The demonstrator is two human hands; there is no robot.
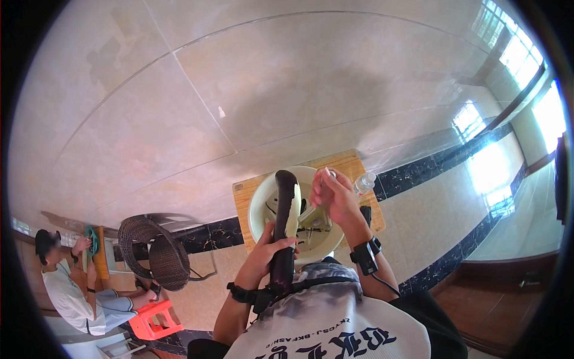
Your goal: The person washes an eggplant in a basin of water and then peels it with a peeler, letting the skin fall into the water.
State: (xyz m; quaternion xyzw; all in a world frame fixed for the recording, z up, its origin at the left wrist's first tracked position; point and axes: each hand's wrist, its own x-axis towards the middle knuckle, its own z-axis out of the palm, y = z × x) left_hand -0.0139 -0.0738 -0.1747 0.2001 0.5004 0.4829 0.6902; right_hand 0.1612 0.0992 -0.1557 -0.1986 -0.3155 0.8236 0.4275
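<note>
A long dark purple eggplant (pixel 286 197) stands lengthwise before my body, with a pale peeled strip along its right side. My left hand (pixel 269 251) is wrapped round its lower part. To the right of the eggplant is my right hand (pixel 335 194), its fingers curled over the bowl; a small part of something pale shows at the fingertips, too small to name. Beneath both hands sits a white bowl (pixel 256 212) with dark peel strips and a pale green object (pixel 320 222) inside, partly hidden.
The bowl rests on a wooden board or stool (pixel 344 160). A clear bottle (pixel 363 183) stands at its right edge. To the left are a wicker chair (pixel 167 263), a red stool (pixel 154 320) and a seated person (pixel 69 287) holding something green. A tiled wall rises ahead.
</note>
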